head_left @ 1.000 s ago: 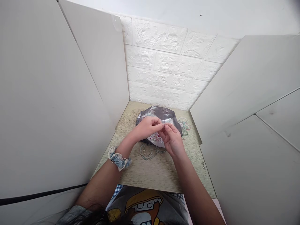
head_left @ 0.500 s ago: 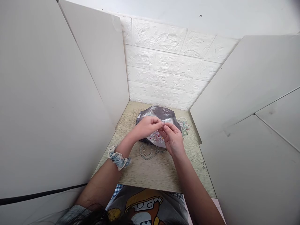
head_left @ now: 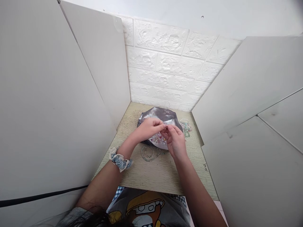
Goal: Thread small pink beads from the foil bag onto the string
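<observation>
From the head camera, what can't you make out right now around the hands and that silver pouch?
Head view only:
Between the left hand and right hand: fingers hide any held item, too small to tell.
Silver pouch: its middle is hidden by both hands.
Pink speckled patch: too small to identify.
Pale bead strand: its far end is hidden by the pouch.
</observation>
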Demonstrator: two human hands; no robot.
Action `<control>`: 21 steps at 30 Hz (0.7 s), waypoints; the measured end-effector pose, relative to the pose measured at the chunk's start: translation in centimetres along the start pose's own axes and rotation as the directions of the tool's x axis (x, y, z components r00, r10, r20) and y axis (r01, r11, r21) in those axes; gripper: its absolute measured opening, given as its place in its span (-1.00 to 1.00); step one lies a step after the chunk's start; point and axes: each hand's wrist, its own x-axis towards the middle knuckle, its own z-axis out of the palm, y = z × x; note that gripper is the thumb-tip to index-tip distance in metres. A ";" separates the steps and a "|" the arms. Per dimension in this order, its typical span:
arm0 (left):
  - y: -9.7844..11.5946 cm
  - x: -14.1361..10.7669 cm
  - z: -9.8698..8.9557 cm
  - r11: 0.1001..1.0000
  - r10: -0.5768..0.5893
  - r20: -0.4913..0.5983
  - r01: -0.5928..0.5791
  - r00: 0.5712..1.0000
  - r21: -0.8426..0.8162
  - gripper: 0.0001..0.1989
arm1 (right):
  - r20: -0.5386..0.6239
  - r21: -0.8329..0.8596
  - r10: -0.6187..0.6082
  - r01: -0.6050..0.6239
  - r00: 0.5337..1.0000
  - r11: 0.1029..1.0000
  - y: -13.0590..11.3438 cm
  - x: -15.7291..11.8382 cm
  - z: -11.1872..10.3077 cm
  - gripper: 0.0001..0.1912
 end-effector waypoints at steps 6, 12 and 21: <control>0.1 -0.1 -0.1 0.999 -0.026 0.017 0.026 1.000 -0.027 -0.67 | 0.049 -0.445 -0.325 0.312 0.944 0.840 -0.7 -0.4 -0.2 -0.88; -0.3 0.0 -0.3 0.986 -0.055 0.119 0.073 0.991 -0.152 -0.67 | 0.180 -0.681 -0.597 0.537 0.782 0.498 -1.1 -0.9 -0.2 -0.91; 0.2 -0.2 -0.1 0.971 -0.090 0.102 0.110 0.991 -0.211 -0.89 | 0.221 -0.713 -0.588 0.540 0.778 0.447 -1.3 -1.0 0.2 -0.90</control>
